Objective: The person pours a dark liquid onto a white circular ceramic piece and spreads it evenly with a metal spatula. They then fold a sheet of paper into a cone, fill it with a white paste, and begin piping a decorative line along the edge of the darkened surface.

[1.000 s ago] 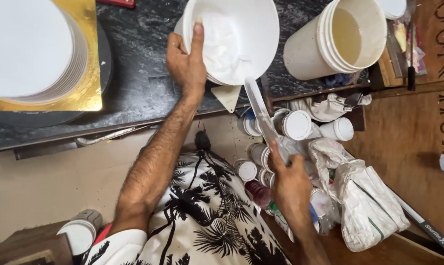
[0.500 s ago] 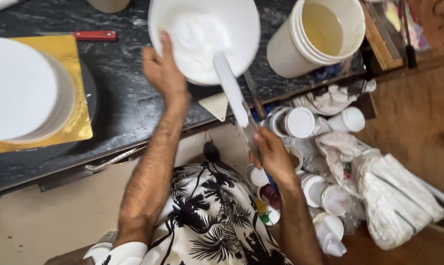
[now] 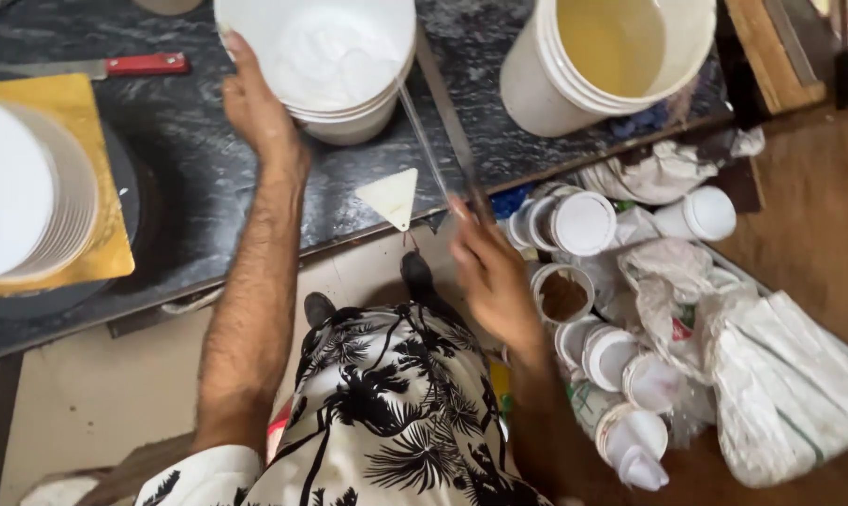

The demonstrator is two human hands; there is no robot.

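Observation:
My left hand [image 3: 255, 108] grips the left rim of a white bowl [image 3: 344, 112] that holds white cream, on the dark marble counter [image 3: 208, 178]. My right hand [image 3: 489, 272] is closed on the handle of a long palette knife [image 3: 438, 150]. The blurred blade reaches up into the bowl's right side. A small cream-coloured triangular scraper [image 3: 391, 195] lies at the counter's front edge, between my two hands.
A white frosted cake [image 3: 16, 187] on a gold board sits on a turntable at left. A red-handled knife [image 3: 115, 66] lies behind it. A white bucket [image 3: 611, 56] with yellowish liquid stands at right. Below the counter are several white-lidded jars [image 3: 583, 225] and plastic bags [image 3: 780, 375].
My right hand has moved up toward the counter and carried the palette knife's blade into the bowl. My left hand stays on the bowl's rim. The view has shifted down and closer.

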